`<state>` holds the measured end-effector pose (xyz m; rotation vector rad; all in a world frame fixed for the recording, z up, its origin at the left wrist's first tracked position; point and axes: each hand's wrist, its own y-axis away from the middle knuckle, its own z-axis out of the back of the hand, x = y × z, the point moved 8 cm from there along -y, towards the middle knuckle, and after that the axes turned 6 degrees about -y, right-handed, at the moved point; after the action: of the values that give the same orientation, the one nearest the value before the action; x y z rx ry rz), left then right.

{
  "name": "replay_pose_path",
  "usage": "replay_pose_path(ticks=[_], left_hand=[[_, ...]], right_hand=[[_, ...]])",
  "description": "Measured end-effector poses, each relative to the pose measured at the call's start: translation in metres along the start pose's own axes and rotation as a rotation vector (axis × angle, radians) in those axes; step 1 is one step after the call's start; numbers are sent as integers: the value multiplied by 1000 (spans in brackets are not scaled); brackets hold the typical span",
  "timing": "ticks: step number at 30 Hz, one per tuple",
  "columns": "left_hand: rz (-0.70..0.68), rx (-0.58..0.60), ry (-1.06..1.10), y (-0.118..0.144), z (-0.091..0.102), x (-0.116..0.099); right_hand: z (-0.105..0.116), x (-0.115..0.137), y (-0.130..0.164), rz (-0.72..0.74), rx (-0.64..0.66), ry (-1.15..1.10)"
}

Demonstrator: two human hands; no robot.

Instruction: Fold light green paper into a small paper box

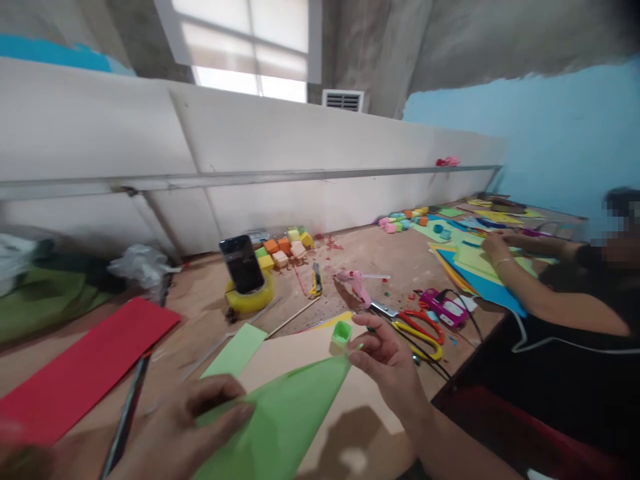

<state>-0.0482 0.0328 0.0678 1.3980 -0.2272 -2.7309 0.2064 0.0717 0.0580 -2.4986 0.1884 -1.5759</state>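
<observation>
A green paper sheet (285,417) lies across a brown cardboard piece (300,353) in front of me. My left hand (195,427) presses on the sheet's near left side with fingers curled over it. My right hand (387,360) pinches the sheet's far tip between thumb and fingers. A small green cap-like piece (341,333) stands just beyond that tip, beside my right fingers.
A red paper strip (85,367) and a dark rod (125,417) lie at left. A phone (243,263) leans on a yellow tape roll (250,298). Foam blocks (283,248), a pink glue gun (357,283) and scissors (420,330) lie further back. A co-worker's arm (530,287) rests on coloured sheets at right.
</observation>
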Motion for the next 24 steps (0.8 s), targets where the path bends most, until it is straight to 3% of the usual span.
replay_pose_path(ticks=[1,7,15,24], left_hand=[[50,86,42,-3,-7,1],[216,139,265,-11,-16,13],[140,137,228,-10,-16,7],[-45,85,76,-10,-10,-7]], right_hand=[[3,-1,0,7,-16,11],[14,-11,-2,9,-30,67],[13,-13,-2,26,-36,109],[17,-18,-1,26,-40,107]])
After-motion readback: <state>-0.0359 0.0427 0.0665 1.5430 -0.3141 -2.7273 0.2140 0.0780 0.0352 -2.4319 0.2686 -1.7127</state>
